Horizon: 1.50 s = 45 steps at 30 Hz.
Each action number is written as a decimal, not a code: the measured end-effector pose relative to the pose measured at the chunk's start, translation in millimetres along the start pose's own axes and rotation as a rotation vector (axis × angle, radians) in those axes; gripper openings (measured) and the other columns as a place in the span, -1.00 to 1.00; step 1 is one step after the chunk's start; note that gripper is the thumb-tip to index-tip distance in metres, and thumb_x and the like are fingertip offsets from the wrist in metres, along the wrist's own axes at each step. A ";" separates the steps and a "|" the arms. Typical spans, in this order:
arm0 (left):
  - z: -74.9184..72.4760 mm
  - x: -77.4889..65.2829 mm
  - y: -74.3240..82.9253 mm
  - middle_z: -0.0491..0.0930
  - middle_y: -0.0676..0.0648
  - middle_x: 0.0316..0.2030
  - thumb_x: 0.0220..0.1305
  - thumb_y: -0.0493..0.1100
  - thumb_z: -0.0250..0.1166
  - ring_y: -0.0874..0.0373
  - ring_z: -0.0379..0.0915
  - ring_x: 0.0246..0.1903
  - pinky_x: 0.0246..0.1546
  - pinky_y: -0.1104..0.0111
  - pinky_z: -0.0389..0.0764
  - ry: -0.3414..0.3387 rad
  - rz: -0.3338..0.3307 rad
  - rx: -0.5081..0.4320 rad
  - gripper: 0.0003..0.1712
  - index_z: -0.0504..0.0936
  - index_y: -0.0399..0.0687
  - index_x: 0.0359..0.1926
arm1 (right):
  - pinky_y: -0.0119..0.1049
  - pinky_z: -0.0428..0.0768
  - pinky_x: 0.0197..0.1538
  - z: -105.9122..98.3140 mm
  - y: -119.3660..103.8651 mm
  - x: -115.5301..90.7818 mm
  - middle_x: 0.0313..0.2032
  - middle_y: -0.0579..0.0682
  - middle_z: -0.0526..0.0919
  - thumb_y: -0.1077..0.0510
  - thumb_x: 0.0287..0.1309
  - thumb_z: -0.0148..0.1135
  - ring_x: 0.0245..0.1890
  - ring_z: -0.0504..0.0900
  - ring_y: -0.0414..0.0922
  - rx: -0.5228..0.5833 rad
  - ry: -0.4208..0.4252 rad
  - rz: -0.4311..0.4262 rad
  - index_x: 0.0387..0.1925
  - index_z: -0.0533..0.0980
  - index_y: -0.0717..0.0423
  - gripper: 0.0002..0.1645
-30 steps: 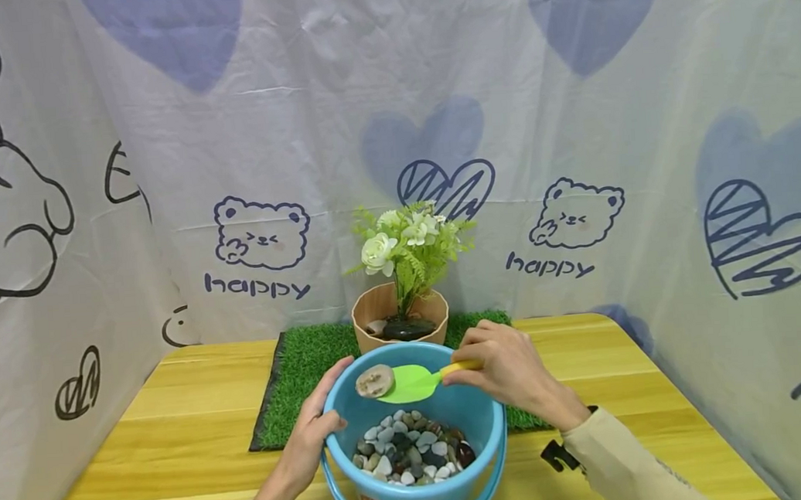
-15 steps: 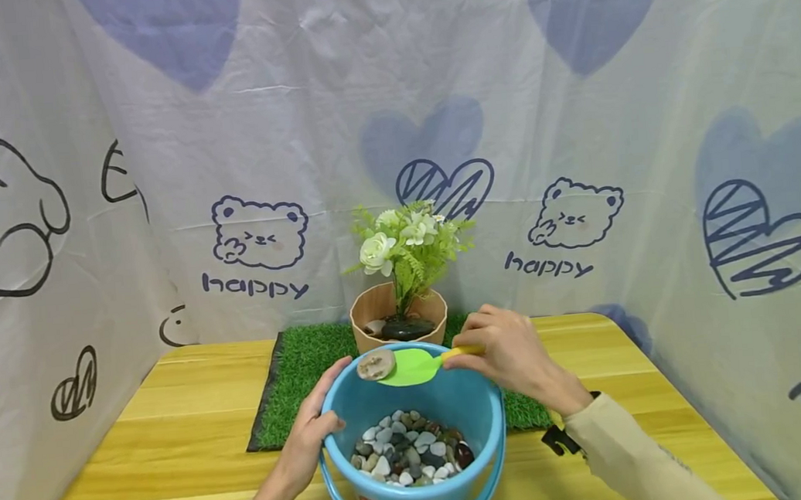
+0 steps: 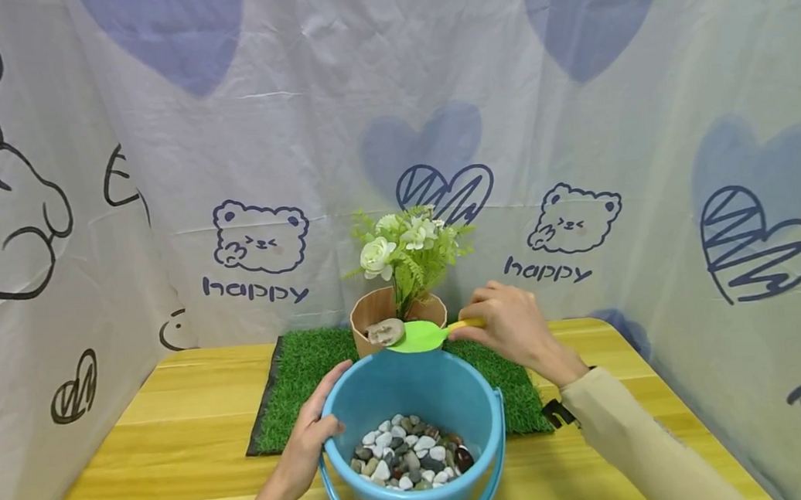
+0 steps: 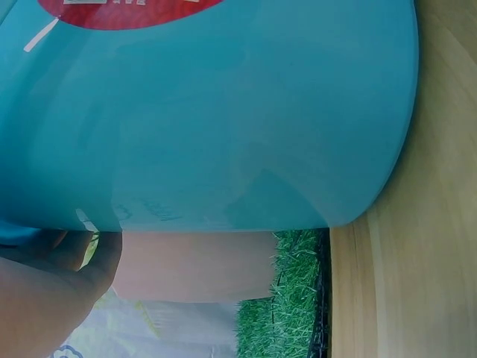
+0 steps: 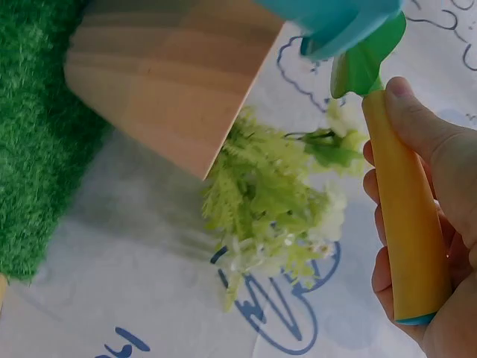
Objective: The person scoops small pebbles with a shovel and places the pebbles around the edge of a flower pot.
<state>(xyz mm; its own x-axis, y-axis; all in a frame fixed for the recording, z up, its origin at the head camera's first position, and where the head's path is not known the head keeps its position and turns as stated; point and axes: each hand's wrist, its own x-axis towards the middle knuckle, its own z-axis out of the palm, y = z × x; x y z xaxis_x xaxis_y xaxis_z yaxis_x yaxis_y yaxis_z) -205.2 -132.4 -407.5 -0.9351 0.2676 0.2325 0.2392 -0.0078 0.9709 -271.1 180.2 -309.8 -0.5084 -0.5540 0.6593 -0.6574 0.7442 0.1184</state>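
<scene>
My right hand [image 3: 510, 326] grips the yellow handle of a small toy shovel with a green blade [image 3: 419, 337]; the right wrist view shows the fingers wrapped round the handle [image 5: 406, 216]. On the blade's tip lies a flat greyish stone [image 3: 386, 332], over the near side of a tan flowerpot [image 3: 370, 314]. My left hand [image 3: 309, 434] holds the left rim of a blue bucket [image 3: 410, 381], thumb inside and fingers along the outside. Several white, grey and brown pebbles [image 3: 411, 454] cover the bucket's bottom. White flowers with green leaves [image 3: 414, 241] stand in the pot.
The pot sits on a green artificial grass mat [image 3: 305, 380], right behind the bucket. Under it all is a yellow wooden table [image 3: 157, 453]. A printed white cloth [image 3: 325, 170] hangs behind and on both sides.
My right hand has raised the shovel and its stone from over the bucket's opening, away past the far rim to the flowerpot. The left hand keeps its place on the bucket.
</scene>
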 end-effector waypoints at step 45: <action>0.3 0.1 0.2 0.24 -0.21 0.41 0.00 -0.33 -0.07 -0.31 0.31 0.27 0.05 -0.05 0.53 0.013 -0.003 -0.012 -0.10 0.20 0.23 0.46 | -0.24 0.31 -0.37 69.4 8.2 56.9 -0.51 -0.11 0.63 -0.19 -0.12 0.48 -0.44 0.45 -0.10 -0.236 -0.200 0.135 -0.74 0.53 -0.06 -0.58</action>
<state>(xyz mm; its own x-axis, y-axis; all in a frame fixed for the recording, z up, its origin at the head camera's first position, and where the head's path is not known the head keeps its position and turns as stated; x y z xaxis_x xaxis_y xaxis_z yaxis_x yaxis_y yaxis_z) -205.2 -132.1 -407.4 -0.9390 0.2554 0.2304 0.2336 -0.0182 0.9722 -344.0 128.9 -322.9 -0.6963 -0.4893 0.5251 -0.4415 0.8688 0.2241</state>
